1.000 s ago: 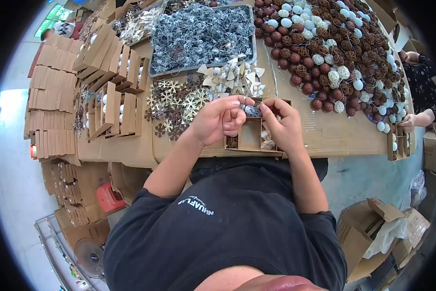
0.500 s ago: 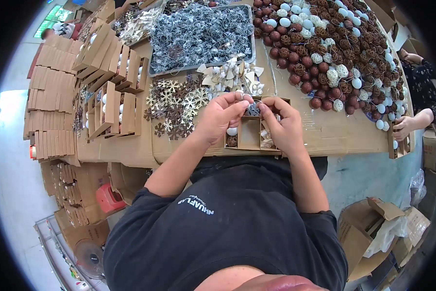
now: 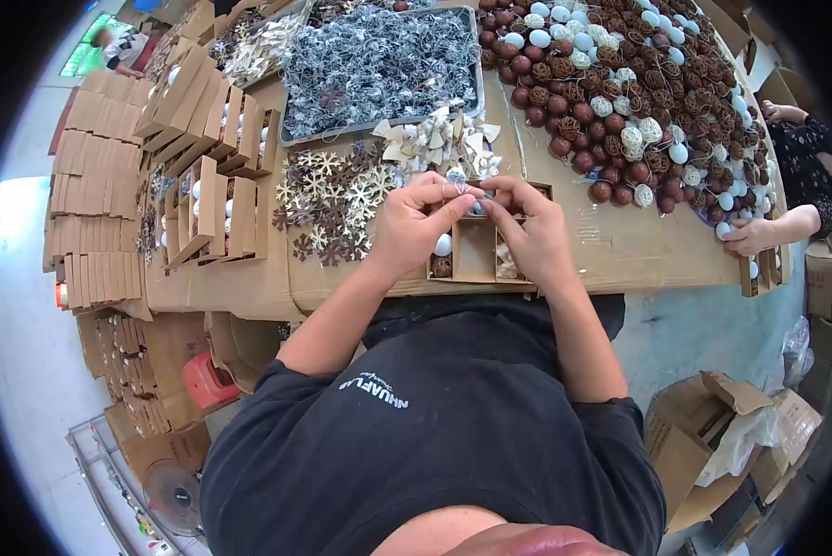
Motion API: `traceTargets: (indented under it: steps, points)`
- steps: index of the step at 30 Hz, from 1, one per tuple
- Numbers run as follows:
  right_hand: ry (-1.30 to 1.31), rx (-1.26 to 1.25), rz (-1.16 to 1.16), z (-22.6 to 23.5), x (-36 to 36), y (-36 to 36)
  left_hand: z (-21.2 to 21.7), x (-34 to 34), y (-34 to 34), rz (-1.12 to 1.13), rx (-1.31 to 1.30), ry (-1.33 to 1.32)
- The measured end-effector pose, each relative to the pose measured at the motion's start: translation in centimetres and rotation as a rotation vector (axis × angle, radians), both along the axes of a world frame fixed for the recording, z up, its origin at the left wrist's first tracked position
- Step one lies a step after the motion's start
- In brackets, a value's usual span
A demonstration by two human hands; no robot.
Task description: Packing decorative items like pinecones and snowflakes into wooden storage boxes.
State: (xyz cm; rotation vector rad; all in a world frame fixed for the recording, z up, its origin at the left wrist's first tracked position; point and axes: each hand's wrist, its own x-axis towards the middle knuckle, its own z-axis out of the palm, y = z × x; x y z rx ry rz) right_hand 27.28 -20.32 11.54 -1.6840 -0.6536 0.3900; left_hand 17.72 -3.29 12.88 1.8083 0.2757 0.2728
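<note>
Above a divided cardboard box (image 3: 474, 255) at the table's front edge, my left hand (image 3: 414, 219) and my right hand (image 3: 533, 228) meet with fingers pinched. A thin pale string loop shows between the fingertips. Whatever small ornament hangs from it is mostly covered by my fingers. In the box's left part sit a white ball (image 3: 443, 245) and a brown woven ball (image 3: 442, 267). Pale wood-like pieces (image 3: 506, 263) lie in its right part. Just beyond my hands is a pile of cream petal-shaped ornaments (image 3: 439, 144). Brown and cream snowflakes (image 3: 328, 199) lie to the left.
A tray (image 3: 319, 138) of silvery ornaments stands at the back. Brown, red and white balls (image 3: 620, 111) spread over the right side. Filled boxes (image 3: 214, 208) and stacked cardboard (image 3: 96, 185) stand left. A co-worker's hand (image 3: 750, 236) is at the right edge.
My fingertips have drawn closer together, and the right hand has shifted slightly left. The co-worker's hand at the right has moved left to the balls.
</note>
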Motion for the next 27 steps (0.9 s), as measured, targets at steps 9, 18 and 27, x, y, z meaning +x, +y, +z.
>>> traceTargets:
  steps: [9, 18, 27]
  points:
    - [0.188, 0.004, 0.055, -1.1, -0.2, 0.4, -0.9, 0.0, 0.3, -0.096, -0.093, -0.029]
    - [0.112, 0.062, 0.014, -0.6, 0.0, -0.2, -1.5, 0.2, 0.5, 0.001, -0.211, 0.052]
    - [-0.003, 0.094, 0.1, 0.8, 0.1, -0.7, -2.8, 0.0, -0.1, -0.049, -0.123, 0.056]
